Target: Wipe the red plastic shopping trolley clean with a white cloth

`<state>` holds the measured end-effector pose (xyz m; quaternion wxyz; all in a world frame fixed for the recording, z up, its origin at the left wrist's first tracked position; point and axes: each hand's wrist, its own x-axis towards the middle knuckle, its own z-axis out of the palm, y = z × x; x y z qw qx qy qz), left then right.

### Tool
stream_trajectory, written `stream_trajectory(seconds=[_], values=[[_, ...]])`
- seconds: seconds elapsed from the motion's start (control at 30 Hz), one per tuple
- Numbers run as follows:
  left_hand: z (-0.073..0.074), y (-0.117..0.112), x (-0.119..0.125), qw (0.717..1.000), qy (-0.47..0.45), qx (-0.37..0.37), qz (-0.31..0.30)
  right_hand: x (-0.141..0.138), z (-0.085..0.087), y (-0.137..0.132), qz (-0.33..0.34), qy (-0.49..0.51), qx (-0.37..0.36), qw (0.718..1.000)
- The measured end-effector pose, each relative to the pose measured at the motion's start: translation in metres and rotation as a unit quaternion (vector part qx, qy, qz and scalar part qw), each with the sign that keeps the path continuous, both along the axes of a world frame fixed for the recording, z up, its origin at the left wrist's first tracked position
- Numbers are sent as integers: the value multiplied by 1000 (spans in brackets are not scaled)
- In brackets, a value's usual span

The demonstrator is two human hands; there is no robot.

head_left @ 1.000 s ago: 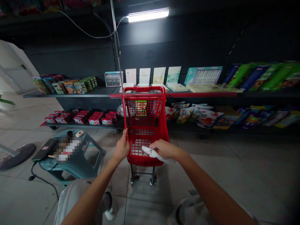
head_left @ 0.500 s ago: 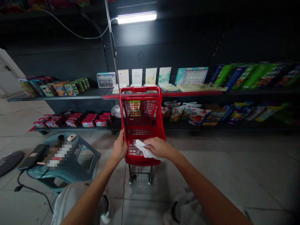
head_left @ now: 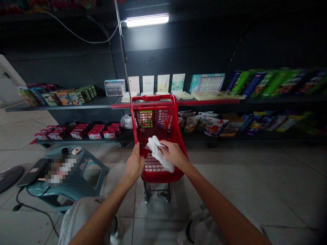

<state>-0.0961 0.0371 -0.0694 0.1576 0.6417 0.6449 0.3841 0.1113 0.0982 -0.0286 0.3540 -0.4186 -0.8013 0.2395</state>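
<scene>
A small red plastic shopping cart (head_left: 163, 176) stands on the floor straight ahead, on grey metal legs with casters. My left hand (head_left: 135, 163) is closed over the left rim of its basket, the fingers partly hidden behind the edge. Bunched in my right hand (head_left: 174, 154) is a white cloth (head_left: 155, 149), held over the inside of the basket. Its loose end hangs toward the near side. Whether the cloth touches the mesh there, I cannot tell.
Behind the cart runs a dark shelf (head_left: 97, 104) with boxes, booklets and snack bags. Red boxes (head_left: 95, 132) sit on the lower shelf. At left is a blue-grey plastic stool (head_left: 95, 163) bearing devices and a cable. A thin metal pole (head_left: 123, 51) rises behind the cart's left side.
The cloth and my right hand have moved up and farther into the basket. The cart's near end has swung slightly to the right, my left hand still on its rim.
</scene>
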Motion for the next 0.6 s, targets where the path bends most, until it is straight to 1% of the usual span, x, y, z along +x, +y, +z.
stream_trajectory(seconds=[0.1,0.17,0.23,0.3,0.37,0.43,0.5,0.6], values=[[6,1,0,1000,-9,-20,18,1,-4,8,-35,57,-33,997],[7,9,-3,999,-21,-6,23,0,-9,14,-30,125,-65,990],[7,22,-6,999,-32,23,10,-3,-15,18,-4,215,-125,969],[5,35,-8,999,-37,34,-12,-8,-21,19,15,284,-199,938],[4,45,-7,999,-40,12,-29,-15,-29,18,15,315,-264,911],[2,51,-5,998,-41,-19,-35,-23,-37,18,9,327,-309,893],[2,54,-3,998,-40,-36,-34,-31,-44,22,8,331,-319,888],[3,53,-5,998,-23,-47,-33,-42,-44,41,-8,328,-265,907]])
